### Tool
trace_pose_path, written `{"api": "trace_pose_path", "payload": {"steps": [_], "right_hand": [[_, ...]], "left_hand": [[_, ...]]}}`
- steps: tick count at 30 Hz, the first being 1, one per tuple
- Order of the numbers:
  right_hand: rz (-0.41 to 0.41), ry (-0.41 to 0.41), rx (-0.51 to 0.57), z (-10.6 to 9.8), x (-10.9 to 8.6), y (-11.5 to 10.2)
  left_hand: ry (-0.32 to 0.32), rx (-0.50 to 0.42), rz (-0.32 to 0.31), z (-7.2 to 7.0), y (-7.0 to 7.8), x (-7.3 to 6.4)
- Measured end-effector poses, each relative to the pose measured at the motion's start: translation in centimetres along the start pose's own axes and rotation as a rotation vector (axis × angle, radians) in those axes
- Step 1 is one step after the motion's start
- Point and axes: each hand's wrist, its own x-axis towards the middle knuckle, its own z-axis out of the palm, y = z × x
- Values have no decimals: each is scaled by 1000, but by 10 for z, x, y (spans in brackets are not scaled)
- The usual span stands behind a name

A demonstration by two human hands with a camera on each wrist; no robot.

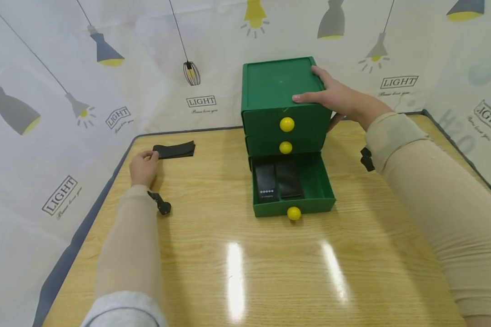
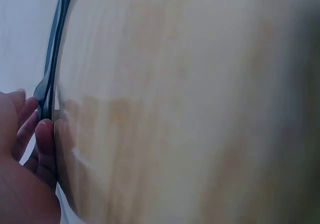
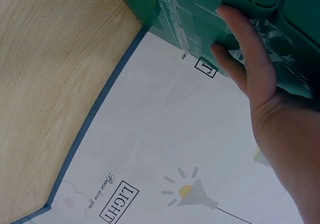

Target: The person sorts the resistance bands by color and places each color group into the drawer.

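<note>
My left hand [image 1: 144, 169] pinches the near end of a black flat strip [image 1: 176, 150], which looks folded in two, at the table's back left. In the left wrist view the strip [image 2: 52, 48] stands edge-on between thumb and fingers. My right hand [image 1: 337, 97] rests on the right side of a green drawer cabinet [image 1: 282, 86], thumb and a finger over its top. Against the cabinet's side, seen from the right wrist, its fingers [image 3: 250, 43] lie fairly straight. The bottom drawer [image 1: 316, 181] is pulled out, and two black flat packets [image 1: 267, 179] lie side by side in it.
Yellow round knobs [image 1: 293, 213] mark the drawers; the upper two are closed. A printed cloth [image 1: 212, 41] with lamp pictures hangs behind the wooden table [image 1: 204, 254]. Dark wrist-camera mounts [image 1: 163, 206] stick out beside both sleeves.
</note>
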Motion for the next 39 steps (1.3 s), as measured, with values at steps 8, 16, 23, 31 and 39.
{"api": "trace_pose_path", "payload": {"steps": [8,16,23,31,39], "right_hand": [[6,1,3,-1,1,1],[-6,19,-3,-3,-1,1],[-12,14,-10,0,-1,0],[-9,15,-13,0,1,0],[-1,0,2,0,2,1]], "left_hand": [[136,-166,-35,4,-4,12],[109,-99,-88,2,4,14],[72,-112,-136,4,-2,16],[79,-266,-116,2,-6,18],[6,-314,-122,0,-9,20]]}}
